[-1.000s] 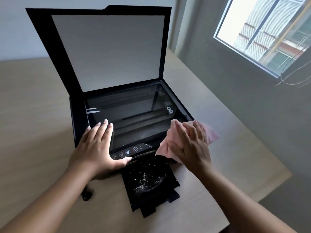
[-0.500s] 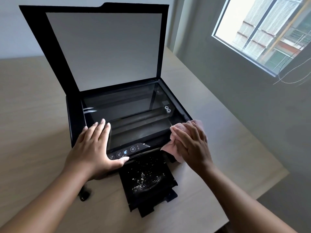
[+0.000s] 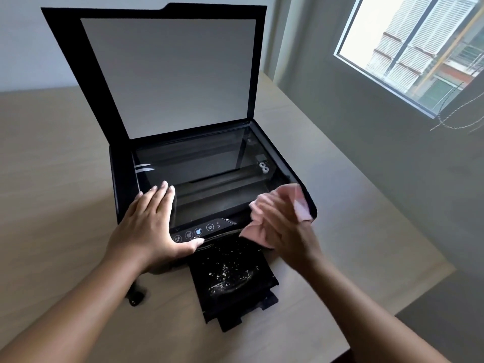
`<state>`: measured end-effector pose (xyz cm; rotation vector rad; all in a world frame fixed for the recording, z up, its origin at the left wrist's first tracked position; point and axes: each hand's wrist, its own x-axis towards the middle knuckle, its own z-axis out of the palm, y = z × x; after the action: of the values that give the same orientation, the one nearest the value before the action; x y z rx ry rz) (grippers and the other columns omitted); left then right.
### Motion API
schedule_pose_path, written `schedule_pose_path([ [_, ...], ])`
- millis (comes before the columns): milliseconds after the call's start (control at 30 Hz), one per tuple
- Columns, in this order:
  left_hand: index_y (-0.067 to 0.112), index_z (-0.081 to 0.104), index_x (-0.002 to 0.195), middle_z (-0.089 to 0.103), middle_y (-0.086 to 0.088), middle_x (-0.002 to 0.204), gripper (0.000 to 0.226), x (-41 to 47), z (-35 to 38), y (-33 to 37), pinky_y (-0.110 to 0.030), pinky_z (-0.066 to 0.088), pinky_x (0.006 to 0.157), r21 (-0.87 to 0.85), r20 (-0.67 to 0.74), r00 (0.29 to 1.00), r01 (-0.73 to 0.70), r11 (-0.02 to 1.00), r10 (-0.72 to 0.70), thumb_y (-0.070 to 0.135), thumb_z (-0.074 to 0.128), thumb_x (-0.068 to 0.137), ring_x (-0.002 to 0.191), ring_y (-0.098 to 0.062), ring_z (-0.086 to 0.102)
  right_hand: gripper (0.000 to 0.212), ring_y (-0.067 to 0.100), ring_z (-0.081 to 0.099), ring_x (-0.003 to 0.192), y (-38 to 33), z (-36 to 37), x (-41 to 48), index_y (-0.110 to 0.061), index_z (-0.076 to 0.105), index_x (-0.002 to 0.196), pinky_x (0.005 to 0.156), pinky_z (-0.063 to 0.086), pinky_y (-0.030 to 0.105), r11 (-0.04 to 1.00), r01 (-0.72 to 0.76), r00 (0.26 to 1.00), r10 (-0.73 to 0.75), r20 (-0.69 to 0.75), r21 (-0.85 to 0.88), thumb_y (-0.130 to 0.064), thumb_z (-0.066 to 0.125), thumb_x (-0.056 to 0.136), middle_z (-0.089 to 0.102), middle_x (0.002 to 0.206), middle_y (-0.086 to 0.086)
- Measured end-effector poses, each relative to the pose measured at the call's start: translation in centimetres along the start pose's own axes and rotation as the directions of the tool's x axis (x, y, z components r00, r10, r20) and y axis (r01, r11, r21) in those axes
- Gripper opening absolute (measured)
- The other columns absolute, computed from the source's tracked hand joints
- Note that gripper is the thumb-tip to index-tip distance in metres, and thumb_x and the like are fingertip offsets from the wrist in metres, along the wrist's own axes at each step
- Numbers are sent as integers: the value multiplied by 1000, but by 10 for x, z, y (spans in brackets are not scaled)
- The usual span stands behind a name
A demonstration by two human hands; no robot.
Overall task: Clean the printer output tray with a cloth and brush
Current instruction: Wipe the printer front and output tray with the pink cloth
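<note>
A black printer [image 3: 123,179] sits on a wooden table with its scanner lid [image 3: 167,72] raised. Its black output tray [image 3: 256,297] sticks out at the front and is speckled with white crumbs and dust. My left hand [image 3: 149,226] rests flat on the printer's front left corner, fingers straight, thumb by the control panel [image 3: 201,230]. My right hand [image 3: 285,229] holds a pink cloth [image 3: 301,203] at the printer's front right corner, just above the tray's back edge. The hand is motion-blurred. A black brush [image 3: 135,294] lies on the table, partly hidden under my left forearm.
The table [image 3: 52,158] extends left and behind the printer. Its right edge [image 3: 392,205] runs close to the printer, and the front right corner drops off near the tray. A window [image 3: 419,43] is set in the grey wall at the right.
My right hand has moved the pink cloth a little left over the printer's front right corner, and the cloth has bunched up more. My left hand has stayed in place.
</note>
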<state>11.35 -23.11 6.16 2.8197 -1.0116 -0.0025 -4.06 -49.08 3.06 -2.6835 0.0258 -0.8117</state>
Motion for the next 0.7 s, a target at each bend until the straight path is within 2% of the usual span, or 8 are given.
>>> schedule_pose_path([
  [100,14,12,157,11,-1,164,136,0,-1,-2,-35,3,123,-12,-10,1000,-2,1000,2,97,36,53,149,-16,9,36,30,46,134,-3,-2,0,-13,64,125,110,35,52,933,-356,929,346,-131,-61,-20,42,98,58,136,8],
  [133,13,12,157,12,-1,164,136,0,-1,-1,-35,4,123,-19,-11,1000,-3,1000,3,97,36,52,149,-16,9,38,30,44,136,-16,6,1,-17,64,127,111,33,50,931,-356,932,347,-103,-78,-24,41,97,57,139,5],
  [233,12,9,157,10,-1,164,137,1,-3,-1,-34,4,123,-41,9,1000,-27,999,28,96,34,52,150,-16,7,35,18,43,137,-32,17,-1,-15,61,130,116,29,40,1000,25,999,-25,38,12,-19,46,98,55,140,3],
  [267,12,7,157,7,-1,165,137,0,-4,-4,-32,2,123,-57,27,999,-43,997,44,96,33,52,151,-15,4,36,15,41,138,-23,12,1,-14,59,132,117,29,38,1000,20,999,-21,40,21,-21,47,98,54,140,4],
  [367,15,-5,157,-5,2,165,137,-3,-8,-18,-33,-5,122,-8,88,992,-86,996,86,98,24,52,150,-11,-6,49,20,31,144,-13,1,-1,-18,50,140,118,27,44,967,-240,970,242,18,-85,-37,48,95,46,148,3],
  [467,17,-5,157,-9,4,164,134,-8,-9,-26,-36,-7,122,65,65,996,-65,996,61,99,19,53,150,-10,-6,53,27,20,148,-29,10,-3,-29,50,140,118,19,54,950,-224,966,245,77,-217,-52,46,92,38,153,3],
  [600,16,4,158,-2,3,165,135,-8,-8,-22,-35,-4,122,47,41,998,-55,997,53,98,21,52,151,-11,0,65,34,-3,150,-9,-7,3,-45,44,139,120,-5,53,840,-473,862,503,58,-265,-74,43,81,17,161,6],
  [700,15,5,158,0,4,165,135,-9,-9,-23,-36,-2,122,53,38,998,-50,997,48,98,21,52,151,-11,1,62,30,15,150,-29,1,10,-31,47,142,122,7,46,919,-319,920,359,155,-234,-61,38,89,26,159,11],
])
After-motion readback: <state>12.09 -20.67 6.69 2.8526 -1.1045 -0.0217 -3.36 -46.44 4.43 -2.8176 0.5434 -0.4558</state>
